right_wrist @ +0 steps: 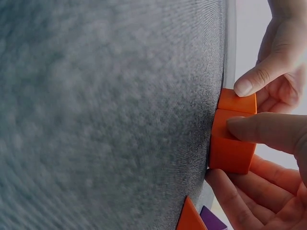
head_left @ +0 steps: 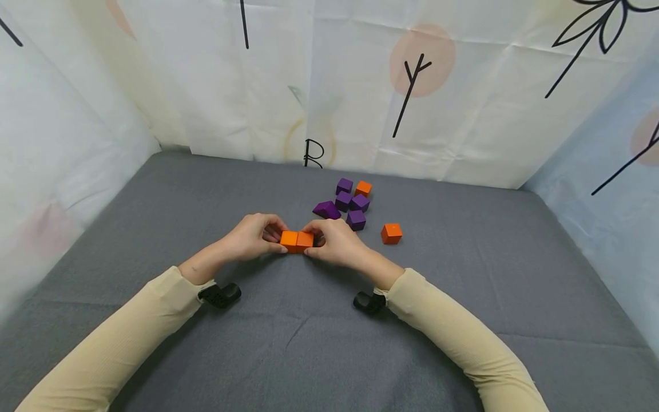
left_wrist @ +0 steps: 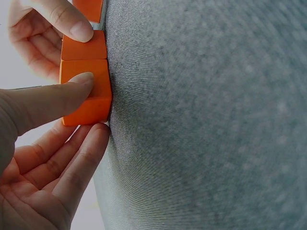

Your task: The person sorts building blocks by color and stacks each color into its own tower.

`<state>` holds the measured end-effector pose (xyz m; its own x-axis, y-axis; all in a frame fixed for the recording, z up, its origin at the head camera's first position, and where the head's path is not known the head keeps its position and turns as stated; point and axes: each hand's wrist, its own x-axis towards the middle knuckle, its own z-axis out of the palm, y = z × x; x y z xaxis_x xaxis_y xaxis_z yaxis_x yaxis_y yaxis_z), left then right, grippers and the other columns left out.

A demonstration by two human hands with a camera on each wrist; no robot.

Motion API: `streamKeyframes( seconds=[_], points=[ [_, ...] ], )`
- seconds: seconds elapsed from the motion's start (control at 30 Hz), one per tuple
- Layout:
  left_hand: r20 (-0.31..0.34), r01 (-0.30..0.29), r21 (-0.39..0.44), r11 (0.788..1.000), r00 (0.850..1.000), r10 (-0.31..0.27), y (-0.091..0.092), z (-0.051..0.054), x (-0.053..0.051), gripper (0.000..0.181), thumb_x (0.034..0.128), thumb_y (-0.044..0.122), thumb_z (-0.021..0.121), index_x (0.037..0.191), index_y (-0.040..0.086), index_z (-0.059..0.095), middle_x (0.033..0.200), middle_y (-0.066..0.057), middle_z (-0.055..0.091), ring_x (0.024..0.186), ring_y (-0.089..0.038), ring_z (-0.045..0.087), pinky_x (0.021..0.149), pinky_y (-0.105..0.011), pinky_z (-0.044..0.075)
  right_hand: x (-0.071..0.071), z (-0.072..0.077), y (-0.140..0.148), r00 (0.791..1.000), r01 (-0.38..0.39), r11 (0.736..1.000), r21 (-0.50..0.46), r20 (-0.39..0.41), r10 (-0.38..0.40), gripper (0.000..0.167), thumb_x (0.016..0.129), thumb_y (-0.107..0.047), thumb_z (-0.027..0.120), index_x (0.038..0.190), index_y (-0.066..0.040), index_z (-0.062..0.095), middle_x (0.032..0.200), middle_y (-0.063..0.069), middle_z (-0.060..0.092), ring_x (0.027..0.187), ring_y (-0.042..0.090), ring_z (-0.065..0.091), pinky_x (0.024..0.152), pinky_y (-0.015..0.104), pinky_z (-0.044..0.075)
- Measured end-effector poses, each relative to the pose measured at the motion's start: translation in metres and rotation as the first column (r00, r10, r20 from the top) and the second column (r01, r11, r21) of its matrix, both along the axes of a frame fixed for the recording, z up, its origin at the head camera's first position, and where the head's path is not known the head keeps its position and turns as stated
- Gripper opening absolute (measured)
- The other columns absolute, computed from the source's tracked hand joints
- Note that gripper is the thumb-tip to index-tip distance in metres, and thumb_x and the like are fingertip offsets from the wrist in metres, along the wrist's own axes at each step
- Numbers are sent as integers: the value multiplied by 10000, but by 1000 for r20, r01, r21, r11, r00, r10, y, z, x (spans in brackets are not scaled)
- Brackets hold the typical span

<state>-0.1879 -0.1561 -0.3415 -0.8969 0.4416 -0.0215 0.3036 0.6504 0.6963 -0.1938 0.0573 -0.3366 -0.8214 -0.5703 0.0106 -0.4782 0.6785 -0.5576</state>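
Two orange cubes sit side by side on the grey cloth, faces touching. My left hand (head_left: 250, 237) pinches the left orange cube (head_left: 288, 241) between thumb and fingers. From the other side, my right hand (head_left: 340, 243) pinches the right orange cube (head_left: 305, 241) in the same way. Each wrist view shows a thumb on the near face of each cube; in the left wrist view the left thumb (left_wrist: 72, 93) lies on the closer cube. Some fingers of both hands are partly hidden behind the cubes in the head view.
Behind the right hand lie several purple cubes (head_left: 356, 220), a purple wedge-like block (head_left: 326, 210) and an orange cube (head_left: 363, 189). Another orange cube (head_left: 391, 233) stands apart to the right. Grey cloth (head_left: 288, 355) covers the table; patterned white sheets (head_left: 350, 103) hang around it.
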Motion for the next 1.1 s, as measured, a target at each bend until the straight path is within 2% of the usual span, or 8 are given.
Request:
streamKeyframes(
  seconds=[0.2,0.33,0.5,0.67,0.83,1.1],
  points=[
    [0,-1,4,1000,1000,1,0,0,1,279,811,55,754,1054,-20,639,978,-155,665,895,-247,663,824,-367,569,0,-1,-1,1000,-14,1000,25,-4,15,347,825,-141,752,1152,-69,662,1064,73,702,853,166,634,751,269,539],
    [-5,5,2,1000,1000,-5,-1,-1,2,283,808,59,757,1053,-21,638,977,-154,666,893,-249,666,822,-365,570,0,-1,0,1000,-29,999,33,6,28,405,825,-161,759,1201,-71,639,1108,80,690,878,174,649,783,277,547],
    [-4,7,6,1000,1000,-7,-1,-4,1,278,805,53,759,1044,-23,640,968,-154,668,886,-246,665,821,-365,570,-1,2,3,997,-41,999,2,63,41,511,822,-185,767,1285,-64,587,1203,99,656,962,209,669,847,289,553],
    [2,2,4,1000,1000,-2,-1,-3,2,278,807,52,756,1049,-20,639,978,-153,666,892,-244,662,827,-372,569,-3,8,12,996,-37,999,-38,82,40,523,835,-194,756,1304,-60,568,1267,97,628,1083,219,636,911,314,533],
    [1,5,-1,1000,1000,-5,-1,-2,1,284,809,55,755,1055,-22,636,984,-157,664,894,-243,659,830,-376,567,-5,17,25,998,-12,998,-57,59,15,515,838,-195,753,1302,-62,572,1288,98,615,1140,242,598,938,348,519],
    [-2,9,-14,1000,1000,-9,-1,-1,-1,288,814,57,751,1065,-23,635,996,-160,660,903,-243,651,837,-371,563,-10,26,51,994,86,993,-77,68,-81,485,838,-214,749,1287,-101,604,1289,92,618,1068,290,644,912,386,532]
  ],
)
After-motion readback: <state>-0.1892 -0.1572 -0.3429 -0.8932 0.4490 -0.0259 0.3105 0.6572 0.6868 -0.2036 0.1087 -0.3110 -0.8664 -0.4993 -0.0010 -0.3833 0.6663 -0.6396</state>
